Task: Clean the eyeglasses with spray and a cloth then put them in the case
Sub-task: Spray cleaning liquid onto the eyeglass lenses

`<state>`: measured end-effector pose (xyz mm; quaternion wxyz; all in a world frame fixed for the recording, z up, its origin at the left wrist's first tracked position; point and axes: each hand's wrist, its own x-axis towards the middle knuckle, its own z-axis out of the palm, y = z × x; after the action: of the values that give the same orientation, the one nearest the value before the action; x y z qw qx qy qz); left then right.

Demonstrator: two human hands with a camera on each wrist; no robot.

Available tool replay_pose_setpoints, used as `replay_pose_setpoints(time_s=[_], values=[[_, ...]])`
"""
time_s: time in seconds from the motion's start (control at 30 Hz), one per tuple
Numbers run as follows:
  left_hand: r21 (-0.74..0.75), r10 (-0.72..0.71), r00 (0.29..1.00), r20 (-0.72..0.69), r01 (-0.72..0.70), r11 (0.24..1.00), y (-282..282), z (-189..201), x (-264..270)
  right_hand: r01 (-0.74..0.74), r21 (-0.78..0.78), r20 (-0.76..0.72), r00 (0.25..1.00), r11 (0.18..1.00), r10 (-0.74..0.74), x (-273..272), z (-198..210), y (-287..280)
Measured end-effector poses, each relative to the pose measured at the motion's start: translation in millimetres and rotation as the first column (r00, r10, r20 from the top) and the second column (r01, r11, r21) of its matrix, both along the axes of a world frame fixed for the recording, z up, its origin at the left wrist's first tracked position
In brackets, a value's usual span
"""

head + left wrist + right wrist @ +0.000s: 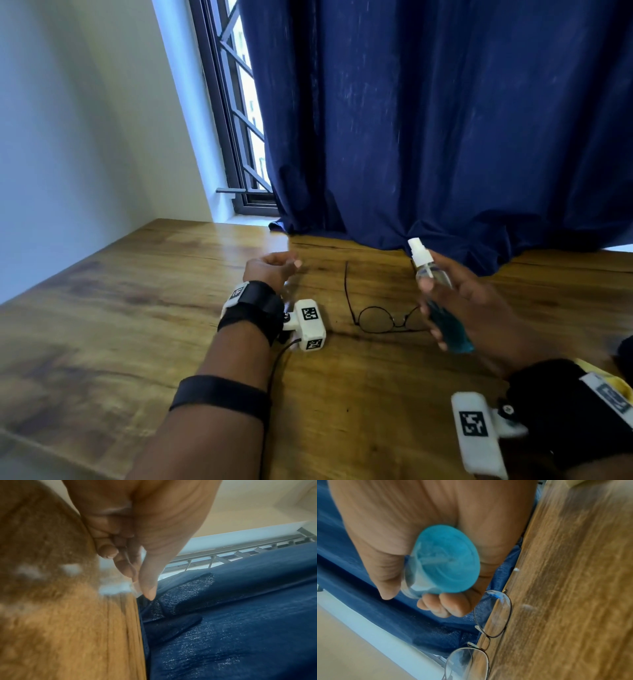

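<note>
**Spray bottle raised over the glasses**

The thin, dark wire-framed eyeglasses with round lenses (383, 317) lie on the brown wood-grain table (137, 308), temples unfolded and pointing toward the dark blue curtain (445, 120). Just to their right, the right hand (479, 308) wraps its fingers round a clear plastic spray bottle of blue liquid with a white pump nozzle (433, 284), tilted above the near lens. The left hand (270, 267) hovers left of the frame, fingers loosely curled and holding nothing.

Risks, as I judge them: the nozzle seems to face away from the lenses, so a press now could wet the table or curtain; and with no hand steadying the frame, a knock from the bottle could slide it.

The right wrist view shows the bottle's round blue base and both lenses close below the fingers, which the head view half hides. The left wrist view confirms the empty left hand. Neither cloth nor case can be identified, though something yellow peeks behind the right wrist.
</note>
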<state>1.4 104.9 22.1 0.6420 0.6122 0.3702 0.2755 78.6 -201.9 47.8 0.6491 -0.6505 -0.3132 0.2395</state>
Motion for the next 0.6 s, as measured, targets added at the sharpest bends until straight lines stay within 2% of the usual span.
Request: replay_pose_setpoints(time_s=[0.07, 0.17, 0.33, 0.5, 0.6], values=[[-0.068, 0.001, 0.998, -0.056, -0.005, 0.998, -0.7, 1.5, -0.2, 0.000, -0.009, 0.003, 1.000, 1.000, 0.000, -0.1, -0.1, -0.1], [-0.129, 0.010, 0.998, -0.064, -0.018, 0.991, -1.0, 3.5, 0.0, 0.001, -0.012, -0.004, 1.000, 1.000, -0.001, -0.5, 1.7, 0.4], [-0.062, -0.010, 0.992, -0.129, 0.002, 0.998, -3.0, 5.2, -1.7, 0.010, -0.022, -0.019, 1.000, 1.000, -0.010, 0.4, 2.9, 1.5], [-0.112, -0.050, 0.996, -0.073, 0.042, 0.993, -1.6, 4.0, -4.6, 0.043, -0.005, -0.020, 0.999, 0.999, -0.043, 3.0, -1.9, 0.9], [-0.061, 0.006, 0.999, -0.049, -0.009, 0.998, 1.5, 3.7, -2.6, 0.048, 0.026, -0.034, 0.998, 0.999, -0.047, 5.1, -3.3, 0.6]])
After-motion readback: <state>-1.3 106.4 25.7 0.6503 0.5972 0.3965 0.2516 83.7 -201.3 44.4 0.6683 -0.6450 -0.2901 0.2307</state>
